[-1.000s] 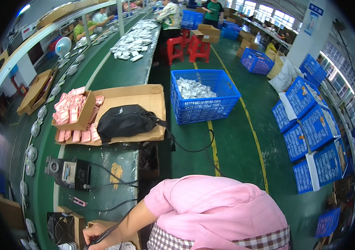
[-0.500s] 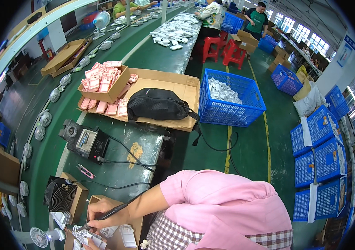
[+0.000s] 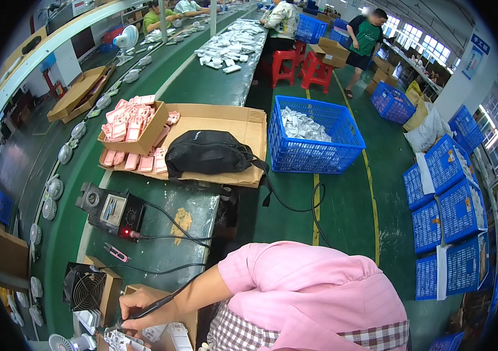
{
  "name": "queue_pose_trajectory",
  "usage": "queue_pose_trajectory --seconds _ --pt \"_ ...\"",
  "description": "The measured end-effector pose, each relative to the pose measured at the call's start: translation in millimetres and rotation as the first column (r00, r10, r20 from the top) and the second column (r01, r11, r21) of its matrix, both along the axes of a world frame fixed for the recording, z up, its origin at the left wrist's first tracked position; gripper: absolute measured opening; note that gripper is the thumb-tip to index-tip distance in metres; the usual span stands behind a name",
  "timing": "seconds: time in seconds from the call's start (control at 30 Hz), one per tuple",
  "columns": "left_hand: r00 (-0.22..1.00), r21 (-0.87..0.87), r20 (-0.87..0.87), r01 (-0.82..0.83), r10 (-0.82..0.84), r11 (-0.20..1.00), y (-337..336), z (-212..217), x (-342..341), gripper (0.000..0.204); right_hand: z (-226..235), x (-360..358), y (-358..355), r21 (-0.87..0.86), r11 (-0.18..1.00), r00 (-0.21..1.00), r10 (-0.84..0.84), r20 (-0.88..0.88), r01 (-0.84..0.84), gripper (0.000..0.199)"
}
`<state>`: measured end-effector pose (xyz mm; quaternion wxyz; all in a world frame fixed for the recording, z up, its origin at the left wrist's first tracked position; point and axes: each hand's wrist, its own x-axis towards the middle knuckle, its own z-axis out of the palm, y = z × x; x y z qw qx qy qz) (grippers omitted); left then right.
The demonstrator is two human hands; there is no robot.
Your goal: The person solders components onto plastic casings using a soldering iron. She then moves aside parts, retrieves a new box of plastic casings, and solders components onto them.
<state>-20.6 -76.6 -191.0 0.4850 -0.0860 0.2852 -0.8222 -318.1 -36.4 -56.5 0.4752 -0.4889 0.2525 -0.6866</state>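
Observation:
My right hand [image 3: 139, 307] is closed around the black handle of a soldering iron [image 3: 160, 303], whose cable runs back over my forearm. Its tip points down at a white plastic housing [image 3: 119, 340] at the lower edge of the view. My left hand [image 3: 136, 344] shows only a few fingers there, gripping the housing; the rest is cut off. Under my hands lies a cardboard box [image 3: 192, 320] with more white plastic housings [image 3: 179, 336]. A soldering station [image 3: 111, 212] with a lit red light stands farther up the bench, beside pink-handled snips [image 3: 117, 253].
A black fan [image 3: 85, 286] stands left of my hand, and a white handheld fan [image 3: 70, 343] below it. Ahead are pink plastic shells [image 3: 129, 124], a black bag [image 3: 208, 153] and a blue crate [image 3: 317, 155]. A conveyor with small fans runs along the left. A person walks far right.
The whole view has shifted slightly. A red light now glows on the soldering station. The person in green at the back has stepped forward. Both hands keep their hold.

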Motion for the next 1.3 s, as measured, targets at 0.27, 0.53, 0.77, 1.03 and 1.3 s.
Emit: queue_pose_trajectory --seconds 0.27,0.53,0.77,1.03,1.3 --pt "-0.498 0.119 -0.669 0.661 0.552 0.741 1 10 -7 0.060 -8 0 -5 -0.072 0.993 0.986 -0.099 -0.137 0.090 0.022" --pt "-0.694 -0.311 0.244 0.606 0.677 0.732 17 36 -31 0.048 -5 -3 -3 -0.108 0.987 0.982 -0.131 -0.133 0.117 0.020" --pt "-0.546 0.071 -0.654 0.644 0.523 0.761 10 28 -18 0.046 0 -8 4 -0.035 0.998 0.995 -0.060 -0.083 0.057 0.022" --pt "0.545 0.240 -0.837 0.293 0.045 0.926 -18 -14 24 0.044 4 -11 8 -0.002 0.996 0.996 -0.084 -0.039 0.084 0.025" --pt "0.734 -0.236 0.676 0.136 0.062 0.962 -7 46 -39 0.042 -3 -15 5 -0.013 0.996 0.991 -0.086 -0.098 0.085 0.021"
